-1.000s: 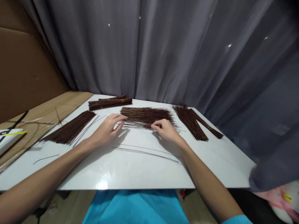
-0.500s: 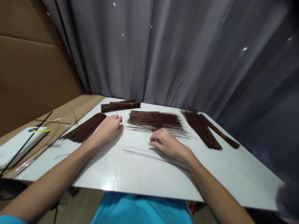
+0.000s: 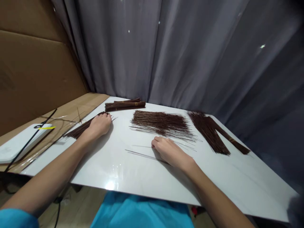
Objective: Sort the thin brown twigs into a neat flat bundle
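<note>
My left hand (image 3: 101,123) lies over the far end of the left pile of thin brown sticks (image 3: 82,127), fingers curled down. A couple of stick tips (image 3: 114,119) poke out at its right side. My right hand (image 3: 167,150) is closed in a pinch on a thin brown stick (image 3: 142,146), which points left from the fingertips. Just below, a few loose sticks (image 3: 140,154) lie on the white table (image 3: 133,177), partly under the hand. Beyond it spreads a wide layer of brown sticks (image 3: 161,123).
Tied stick bundles (image 3: 125,105) lie at the back. On the right are another stick pile (image 3: 210,134) and a narrow tied bundle (image 3: 232,139). A white device (image 3: 22,144) with a black cable rests on cardboard at left. A grey curtain (image 3: 180,53) hangs behind.
My left hand has moved left onto the left pile, and stick tips now show beside it. My right hand has closed into a pinch and drawn slightly nearer.
</note>
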### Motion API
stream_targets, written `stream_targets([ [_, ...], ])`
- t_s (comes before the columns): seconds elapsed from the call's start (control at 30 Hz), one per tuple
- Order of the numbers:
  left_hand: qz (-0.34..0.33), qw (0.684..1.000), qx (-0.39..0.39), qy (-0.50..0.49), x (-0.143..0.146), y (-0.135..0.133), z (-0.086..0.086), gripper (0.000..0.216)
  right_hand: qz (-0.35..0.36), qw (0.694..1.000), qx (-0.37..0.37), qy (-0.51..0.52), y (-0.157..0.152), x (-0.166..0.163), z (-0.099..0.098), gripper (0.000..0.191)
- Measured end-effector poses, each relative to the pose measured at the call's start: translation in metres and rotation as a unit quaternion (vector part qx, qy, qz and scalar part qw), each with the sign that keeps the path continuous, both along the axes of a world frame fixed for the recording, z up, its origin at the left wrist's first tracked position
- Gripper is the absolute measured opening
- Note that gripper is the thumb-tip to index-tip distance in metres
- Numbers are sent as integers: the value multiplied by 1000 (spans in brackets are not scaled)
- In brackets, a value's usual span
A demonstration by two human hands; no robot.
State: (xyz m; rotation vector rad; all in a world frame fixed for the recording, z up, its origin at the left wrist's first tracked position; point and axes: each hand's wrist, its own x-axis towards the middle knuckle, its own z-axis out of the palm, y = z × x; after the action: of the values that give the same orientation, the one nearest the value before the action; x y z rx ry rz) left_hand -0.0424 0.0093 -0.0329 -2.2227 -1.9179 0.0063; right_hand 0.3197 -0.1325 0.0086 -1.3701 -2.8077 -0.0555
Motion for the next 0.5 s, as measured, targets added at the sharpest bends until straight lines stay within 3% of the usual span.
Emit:
stream_targets([
  [0.23,-4,1000,-12,3,0,0,2,39,0,995,47,-87,-3,-11,-2,24],
  [0.5,1,999,0,-32,-4,-4,11,32,-81,996,28,19,2,1,6,20],
])
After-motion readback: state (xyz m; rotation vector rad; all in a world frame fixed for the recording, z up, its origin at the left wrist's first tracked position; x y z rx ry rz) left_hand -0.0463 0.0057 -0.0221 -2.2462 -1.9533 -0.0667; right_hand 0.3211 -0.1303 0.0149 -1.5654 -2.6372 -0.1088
